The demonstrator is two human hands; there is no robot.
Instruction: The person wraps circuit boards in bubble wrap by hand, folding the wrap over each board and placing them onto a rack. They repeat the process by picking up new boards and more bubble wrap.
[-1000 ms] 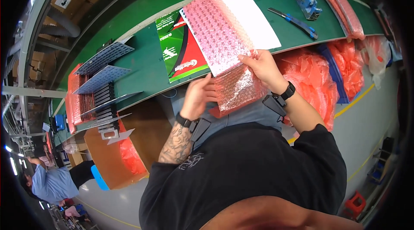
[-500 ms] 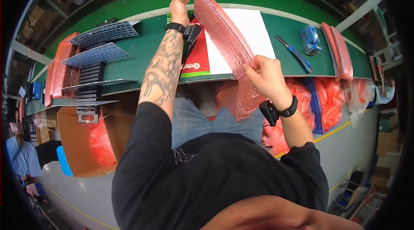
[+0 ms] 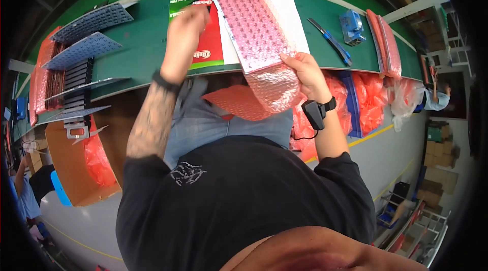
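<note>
Pink wrap (image 3: 251,27), upper centre: your right hand (image 3: 307,71) pinches it, thumb on top; your left hand (image 3: 187,26) blurs, grip unclear.

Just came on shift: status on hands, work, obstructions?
Right hand gripping pink wrapped panel; left hand blurred over printed sheet, grip unclear. Loose wrap hanging past bench edge. Knife lying right, apart from panel.

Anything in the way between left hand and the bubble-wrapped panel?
Nothing visible. The left hand is over the green-and-red printed sheet, left of the bubble-wrapped panel, whose near right corner the right hand grips.
</note>
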